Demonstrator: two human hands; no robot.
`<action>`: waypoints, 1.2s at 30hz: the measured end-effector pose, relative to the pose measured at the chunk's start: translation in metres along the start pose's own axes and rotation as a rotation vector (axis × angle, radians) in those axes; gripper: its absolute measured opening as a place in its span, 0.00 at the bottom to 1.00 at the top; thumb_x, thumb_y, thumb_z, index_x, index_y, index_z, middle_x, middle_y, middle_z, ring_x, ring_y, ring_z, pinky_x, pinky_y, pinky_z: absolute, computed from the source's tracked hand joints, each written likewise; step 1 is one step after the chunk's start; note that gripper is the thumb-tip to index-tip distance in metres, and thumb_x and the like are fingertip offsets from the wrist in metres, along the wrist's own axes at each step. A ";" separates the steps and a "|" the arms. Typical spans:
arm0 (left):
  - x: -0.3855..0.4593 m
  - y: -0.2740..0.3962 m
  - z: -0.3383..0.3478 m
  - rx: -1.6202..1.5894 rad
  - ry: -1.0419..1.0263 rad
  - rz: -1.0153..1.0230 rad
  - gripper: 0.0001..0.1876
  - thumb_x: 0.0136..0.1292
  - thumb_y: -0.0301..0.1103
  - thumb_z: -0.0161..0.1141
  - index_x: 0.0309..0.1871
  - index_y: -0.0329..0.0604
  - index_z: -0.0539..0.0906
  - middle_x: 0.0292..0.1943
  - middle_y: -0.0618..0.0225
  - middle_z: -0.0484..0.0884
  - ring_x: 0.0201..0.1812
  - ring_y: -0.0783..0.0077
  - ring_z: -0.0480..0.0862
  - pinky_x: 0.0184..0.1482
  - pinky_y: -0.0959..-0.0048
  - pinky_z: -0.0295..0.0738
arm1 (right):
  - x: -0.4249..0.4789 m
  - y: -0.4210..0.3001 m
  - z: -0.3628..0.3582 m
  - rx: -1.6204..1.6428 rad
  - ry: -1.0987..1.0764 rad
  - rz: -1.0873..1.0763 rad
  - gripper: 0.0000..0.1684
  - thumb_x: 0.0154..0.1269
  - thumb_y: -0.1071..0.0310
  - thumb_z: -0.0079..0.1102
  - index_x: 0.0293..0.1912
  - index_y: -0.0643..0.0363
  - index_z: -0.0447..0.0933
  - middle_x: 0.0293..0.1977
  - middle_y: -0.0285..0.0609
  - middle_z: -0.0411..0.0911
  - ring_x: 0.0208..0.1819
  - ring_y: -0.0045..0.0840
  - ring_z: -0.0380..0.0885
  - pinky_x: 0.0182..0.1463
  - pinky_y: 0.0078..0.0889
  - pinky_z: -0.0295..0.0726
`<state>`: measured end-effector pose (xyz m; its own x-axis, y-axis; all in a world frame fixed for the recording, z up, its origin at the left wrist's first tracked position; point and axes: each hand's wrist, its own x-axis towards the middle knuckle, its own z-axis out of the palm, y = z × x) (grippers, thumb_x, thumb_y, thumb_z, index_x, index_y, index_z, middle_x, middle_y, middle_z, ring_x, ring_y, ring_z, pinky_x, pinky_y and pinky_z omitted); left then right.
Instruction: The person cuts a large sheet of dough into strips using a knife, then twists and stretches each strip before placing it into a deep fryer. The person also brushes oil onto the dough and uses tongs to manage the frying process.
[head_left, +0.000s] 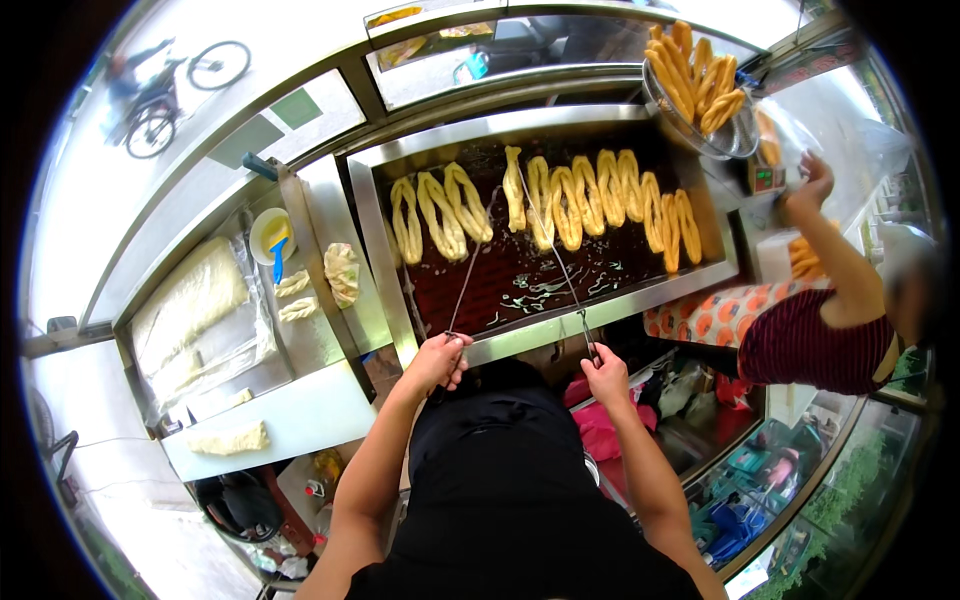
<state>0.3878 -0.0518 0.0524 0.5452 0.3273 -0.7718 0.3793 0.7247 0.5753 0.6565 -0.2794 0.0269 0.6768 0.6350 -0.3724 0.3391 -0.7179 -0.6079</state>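
Note:
My left hand (437, 364) grips a thin metal rod (468, 281) at the near rim of a rectangular frying vat (517, 339). That rod slants up over the dark oil, its far end near a pale looped dough strip (466, 201). In my right hand (607, 375) is a second metal rod (559, 255) with a twisted handle. It reaches up-left over the oil to a narrow dough piece (514, 187); contact is hard to tell. Several looped fried dough sticks (586, 196) float in a row, more golden toward the right.
A wire basket of golden fried dough sticks (697, 127) stands at the vat's far right corner. Left are a plastic-covered dough slab (195, 300), a bowl (273, 236) with a blue-handled brush (278, 259), and a white board (300, 420). Another person's arm (844, 232) is raised at right.

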 end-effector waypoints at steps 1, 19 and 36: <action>-0.002 -0.007 -0.004 0.137 0.070 0.038 0.14 0.75 0.39 0.45 0.52 0.41 0.77 0.24 0.71 0.76 0.16 0.76 0.73 0.19 0.75 0.71 | -0.001 -0.003 0.000 -0.011 -0.017 -0.010 0.23 0.54 0.64 0.67 0.50 0.61 0.80 0.21 0.43 0.76 0.25 0.35 0.78 0.34 0.38 0.77; -0.030 -0.030 -0.041 -0.010 0.116 0.017 0.15 0.77 0.40 0.44 0.54 0.41 0.75 0.24 0.71 0.75 0.17 0.77 0.73 0.21 0.78 0.73 | -0.003 -0.015 0.016 -0.012 -0.082 -0.072 0.23 0.55 0.66 0.67 0.51 0.60 0.80 0.20 0.42 0.75 0.23 0.32 0.77 0.33 0.35 0.77; -0.080 -0.034 -0.052 -0.302 0.018 -0.049 0.15 0.77 0.41 0.42 0.55 0.44 0.75 0.26 0.71 0.77 0.22 0.79 0.75 0.23 0.76 0.74 | -0.014 -0.026 0.034 -0.047 -0.122 -0.095 0.22 0.55 0.66 0.66 0.51 0.62 0.80 0.19 0.39 0.72 0.22 0.23 0.73 0.30 0.29 0.74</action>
<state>0.2923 -0.0706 0.0806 0.5171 0.2959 -0.8031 0.1643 0.8865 0.4325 0.6159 -0.2594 0.0243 0.5564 0.7289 -0.3988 0.4301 -0.6634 -0.6124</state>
